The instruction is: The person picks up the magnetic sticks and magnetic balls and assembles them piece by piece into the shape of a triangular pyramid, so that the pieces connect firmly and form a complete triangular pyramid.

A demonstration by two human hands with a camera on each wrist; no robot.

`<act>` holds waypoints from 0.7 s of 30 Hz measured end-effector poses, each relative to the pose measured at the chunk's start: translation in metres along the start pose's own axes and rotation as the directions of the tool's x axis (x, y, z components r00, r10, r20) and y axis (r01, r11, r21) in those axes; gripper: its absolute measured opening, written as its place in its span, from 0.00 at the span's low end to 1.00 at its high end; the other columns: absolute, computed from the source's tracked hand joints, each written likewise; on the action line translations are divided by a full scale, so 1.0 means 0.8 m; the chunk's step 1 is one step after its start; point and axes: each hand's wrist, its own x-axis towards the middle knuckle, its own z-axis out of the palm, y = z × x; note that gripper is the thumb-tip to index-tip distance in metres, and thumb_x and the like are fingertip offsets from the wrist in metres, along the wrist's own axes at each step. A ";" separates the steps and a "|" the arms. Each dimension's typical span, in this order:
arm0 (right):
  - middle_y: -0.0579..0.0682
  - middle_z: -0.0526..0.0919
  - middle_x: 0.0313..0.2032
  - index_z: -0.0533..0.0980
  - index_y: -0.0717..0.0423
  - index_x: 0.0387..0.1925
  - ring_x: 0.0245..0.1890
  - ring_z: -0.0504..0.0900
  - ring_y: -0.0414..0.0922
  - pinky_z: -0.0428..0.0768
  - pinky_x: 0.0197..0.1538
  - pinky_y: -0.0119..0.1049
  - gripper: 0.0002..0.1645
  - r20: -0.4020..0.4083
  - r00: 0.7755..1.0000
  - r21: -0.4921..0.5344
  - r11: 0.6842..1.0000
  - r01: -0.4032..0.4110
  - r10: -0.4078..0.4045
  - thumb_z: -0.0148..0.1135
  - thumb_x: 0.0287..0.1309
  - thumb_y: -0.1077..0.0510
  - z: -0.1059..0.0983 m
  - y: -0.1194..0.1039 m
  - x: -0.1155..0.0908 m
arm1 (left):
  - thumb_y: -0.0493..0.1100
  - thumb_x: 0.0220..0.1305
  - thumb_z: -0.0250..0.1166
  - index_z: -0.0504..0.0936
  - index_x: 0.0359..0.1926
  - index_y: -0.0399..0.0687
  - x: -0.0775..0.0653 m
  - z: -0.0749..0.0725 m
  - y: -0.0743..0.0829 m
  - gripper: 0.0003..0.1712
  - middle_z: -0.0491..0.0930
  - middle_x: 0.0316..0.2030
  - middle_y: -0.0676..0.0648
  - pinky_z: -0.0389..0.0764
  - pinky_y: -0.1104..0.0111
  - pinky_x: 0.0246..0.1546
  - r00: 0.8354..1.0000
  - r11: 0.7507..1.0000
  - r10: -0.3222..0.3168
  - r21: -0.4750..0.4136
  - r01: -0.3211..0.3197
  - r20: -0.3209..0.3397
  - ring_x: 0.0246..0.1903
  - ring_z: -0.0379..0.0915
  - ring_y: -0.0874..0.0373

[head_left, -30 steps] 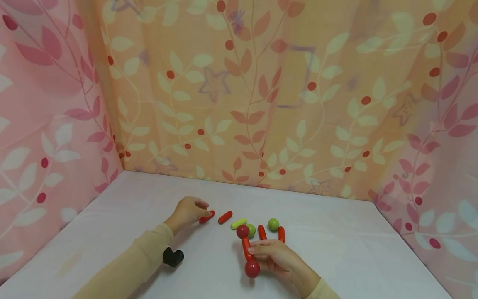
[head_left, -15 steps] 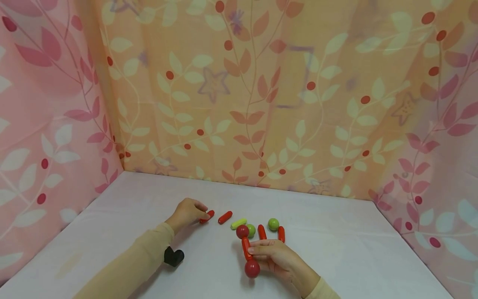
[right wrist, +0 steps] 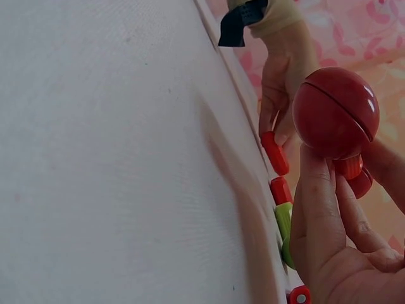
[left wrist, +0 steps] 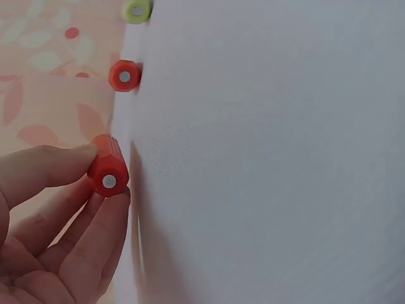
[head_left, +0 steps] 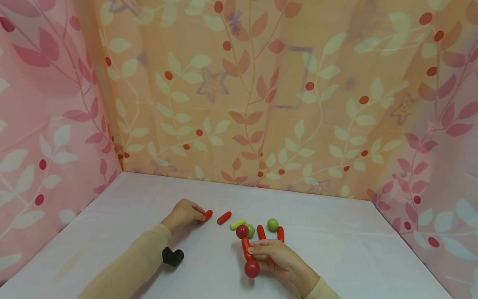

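My left hand point(head_left: 184, 215) pinches a short red rod point(left wrist: 107, 163) between thumb and fingers, at the left end of a row of parts. A silvery disc, like a magnet, shows in the rod's end. With my right hand point(head_left: 281, 258) I hold another red rod point(head_left: 246, 248) that has a dark red ball on each end. The upper ball point(head_left: 242, 231) points away from me, and the lower ball point(right wrist: 336, 114) looms large in the right wrist view. Part of that rod is hidden behind the fingers.
A loose red rod point(head_left: 224, 218), a yellow-green rod point(head_left: 237, 224) and a green ball point(head_left: 272, 224) lie on the white table point(head_left: 123, 199). Two more red rods point(head_left: 261, 231) and another green ball point(head_left: 251, 231) are near my right hand. Patterned cloth point(head_left: 239, 104) walls surround the table.
The left hand has shifted very slightly left with the red rod, and its fingers show more closely round it. The right hand and its rod with two balls have stayed still.
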 end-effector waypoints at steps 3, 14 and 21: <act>0.50 0.89 0.41 0.82 0.61 0.52 0.39 0.88 0.41 0.85 0.48 0.36 0.19 0.003 1.000 0.002 1.000 -0.002 0.002 0.67 0.62 0.56 0.000 0.000 0.000 | 0.33 0.52 0.72 0.89 0.40 0.37 -0.004 0.001 0.002 0.12 0.85 0.40 0.42 0.81 0.68 0.40 1.000 0.998 -0.013 -0.065 0.014 0.009 0.40 0.77 0.53; 0.49 0.89 0.41 0.82 0.60 0.52 0.39 0.88 0.41 0.85 0.48 0.36 0.18 0.003 1.000 0.004 1.000 0.002 -0.002 0.67 0.62 0.56 -0.002 0.002 0.001 | 0.35 0.53 0.74 0.90 0.39 0.44 -0.037 0.018 0.015 0.10 0.86 0.39 0.47 0.81 0.67 0.40 0.997 0.997 0.026 -0.077 -0.020 0.073 0.39 0.77 0.55; 0.49 0.89 0.41 0.83 0.60 0.52 0.39 0.88 0.41 0.85 0.48 0.36 0.18 -0.005 1.000 0.011 1.000 0.003 -0.003 0.67 0.62 0.56 -0.003 0.001 0.001 | 0.37 0.53 0.74 0.90 0.38 0.47 -0.053 0.023 0.022 0.09 0.85 0.39 0.49 0.79 0.66 0.40 0.987 0.997 0.038 -0.078 -0.026 0.153 0.42 0.75 0.53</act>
